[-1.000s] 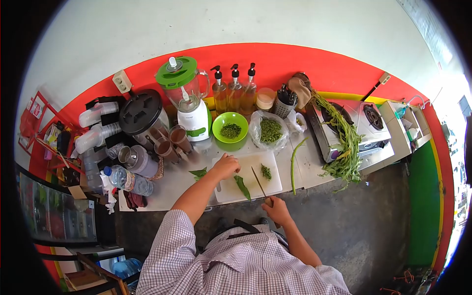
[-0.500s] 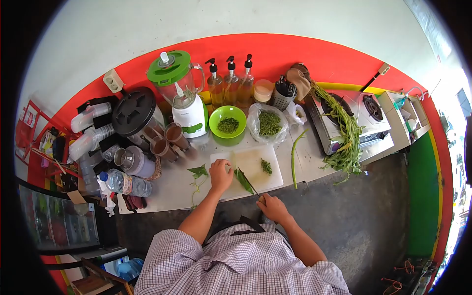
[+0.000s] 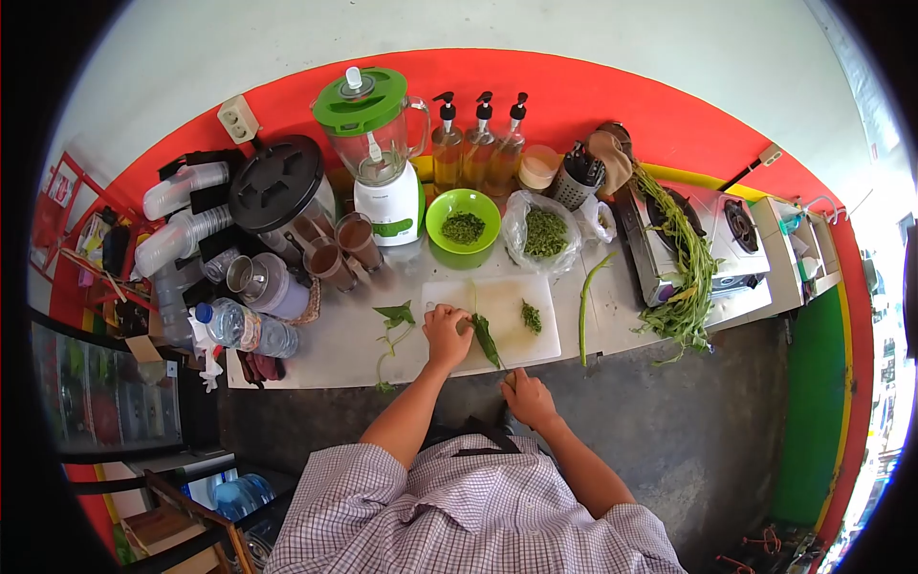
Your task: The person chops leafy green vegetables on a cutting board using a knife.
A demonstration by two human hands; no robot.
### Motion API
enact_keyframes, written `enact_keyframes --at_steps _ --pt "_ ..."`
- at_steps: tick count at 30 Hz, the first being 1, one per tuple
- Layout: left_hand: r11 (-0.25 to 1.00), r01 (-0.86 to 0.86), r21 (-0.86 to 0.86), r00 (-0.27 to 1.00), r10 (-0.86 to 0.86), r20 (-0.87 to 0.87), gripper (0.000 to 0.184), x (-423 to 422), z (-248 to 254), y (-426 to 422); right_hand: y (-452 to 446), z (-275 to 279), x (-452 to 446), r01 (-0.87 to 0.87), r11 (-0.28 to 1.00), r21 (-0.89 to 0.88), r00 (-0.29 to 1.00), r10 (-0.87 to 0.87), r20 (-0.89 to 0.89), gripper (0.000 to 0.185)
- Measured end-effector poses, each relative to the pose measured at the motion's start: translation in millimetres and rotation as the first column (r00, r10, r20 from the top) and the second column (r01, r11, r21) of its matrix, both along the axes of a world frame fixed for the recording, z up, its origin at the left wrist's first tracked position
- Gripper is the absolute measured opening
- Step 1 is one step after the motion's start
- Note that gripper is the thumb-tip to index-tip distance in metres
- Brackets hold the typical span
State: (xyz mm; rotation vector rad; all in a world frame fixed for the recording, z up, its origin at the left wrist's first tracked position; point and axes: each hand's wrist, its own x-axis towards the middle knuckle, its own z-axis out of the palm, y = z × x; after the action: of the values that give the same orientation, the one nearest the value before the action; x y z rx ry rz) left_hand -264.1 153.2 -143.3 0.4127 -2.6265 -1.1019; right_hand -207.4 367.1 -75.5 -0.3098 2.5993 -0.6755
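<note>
My left hand [image 3: 448, 337] rests on the white cutting board [image 3: 464, 290], its fingers curled at the upper end of a dark green leaf [image 3: 485, 341]. A thin pale stem shows above those fingertips. In my right hand [image 3: 529, 397], at the board's near edge, is the handle of a knife [image 3: 504, 366]. Its blade points up toward the leaf's lower tip and is hard to see against it. A small pile of chopped greens [image 3: 531, 317] lies on the right half of the board. Left of the board, a leafy sprig [image 3: 394, 314] lies on the table.
Behind the board stand a green bowl [image 3: 463, 206] and a plastic bag [image 3: 521, 201], both with chopped greens. A blender [image 3: 389, 210] and pump bottles [image 3: 478, 158] line the wall. A long stem [image 3: 585, 311] and a stove [image 3: 741, 258] draped with leafy stalks [image 3: 693, 277] are rightward.
The view has shifted, so the table appears farther right and higher. The knife blade, earlier plainly visible slanting along the leaf, now barely shows, and more of the leaf is visible.
</note>
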Motion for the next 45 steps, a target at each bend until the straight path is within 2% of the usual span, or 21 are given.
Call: enact_keyframes --at_steps 2,9,15,26,33,35,38,45 --pt "1.000 0.009 0.027 0.998 -0.008 -0.056 0.017 0.8 -1.9 0.5 -0.4 -2.0 -0.7 0.011 1.000 -0.005 1.000 -0.011 -0.005 0.042" --pt "1.000 -0.025 -0.012 0.999 0.025 -0.046 0.017 -0.4 2.3 5.9 -6.5 -3.6 -1.3 0.043 0.999 0.009 0.999 -0.043 -0.006 0.041" --pt "0.999 -0.023 -0.046 0.998 0.020 -0.061 0.025 2.1 10.5 7.5 -12.3 -4.9 -2.5 0.061 0.998 -0.014 0.998 -0.061 -0.021 0.040" --pt "0.999 -0.030 -0.023 0.999 0.030 -0.028 0.026 1.4 4.8 6.8 -1.2 -2.6 -11.7 -0.033 0.996 0.089 0.993 0.043 -0.114 0.040" --pt "0.999 -0.035 -0.020 0.999 0.035 -0.029 0.025 1.8 7.8 7.4 -3.4 10.4 -18.8 -0.072 0.976 0.204 0.993 0.089 -0.078 0.038" --pt "0.999 -0.034 -0.007 0.999 0.033 -0.022 0.024 1.8 8.7 7.8 -6.1 15.4 -23.0 -0.103 0.950 0.294 0.994 0.112 -0.014 0.040" --pt "0.999 -0.043 -0.014 0.998 0.043 -0.043 0.023 1.7 6.6 8.2 -10.6 20.0 -25.6 -0.107 0.939 0.326 0.994 0.105 0.025 0.040" --pt "0.998 -0.049 -0.027 0.999 0.048 -0.024 0.020 1.9 10.9 9.6 -13.1 22.5 -31.4 -0.111 0.952 0.285 0.994 0.108 0.028 0.039"
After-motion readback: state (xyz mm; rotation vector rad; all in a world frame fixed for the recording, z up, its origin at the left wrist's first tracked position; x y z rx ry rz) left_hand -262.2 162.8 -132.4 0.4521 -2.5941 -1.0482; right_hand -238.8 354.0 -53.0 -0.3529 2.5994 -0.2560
